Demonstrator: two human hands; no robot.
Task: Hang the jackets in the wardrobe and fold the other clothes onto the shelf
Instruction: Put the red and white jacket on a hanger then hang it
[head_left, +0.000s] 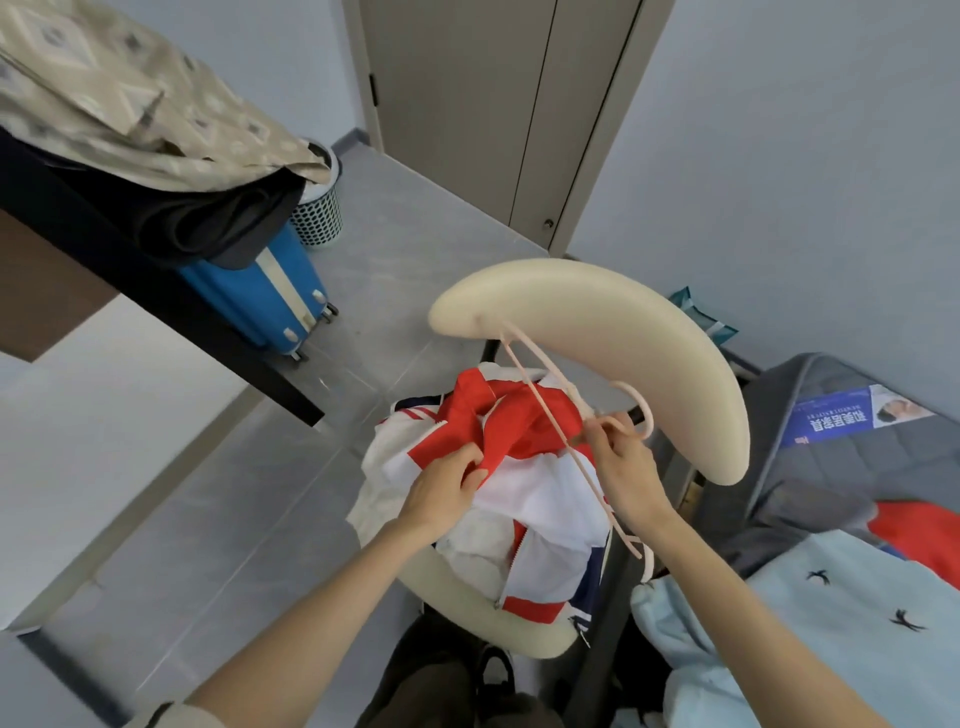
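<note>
A red, white and navy jacket (524, 514) lies bunched on the seat of a cream chair (613, 332). My left hand (447, 486) grips a fold of its red fabric. My right hand (621, 462) pinches a thin pink hanger (550, 415) near its hook, holding it over the jacket; one arm of the hanger reaches up to the chair back. A light blue garment with small bird prints (821, 623) and a red garment (919, 540) lie on the bed at the right.
A dark desk (171, 312) at the left carries a patterned beige cloth (130, 104) and dark clothes (228, 223). A blue suitcase (260, 296) and a mesh bin (319, 213) stand behind it. A closed door (467, 104) faces me. Grey bedding (810, 467) covers the bed.
</note>
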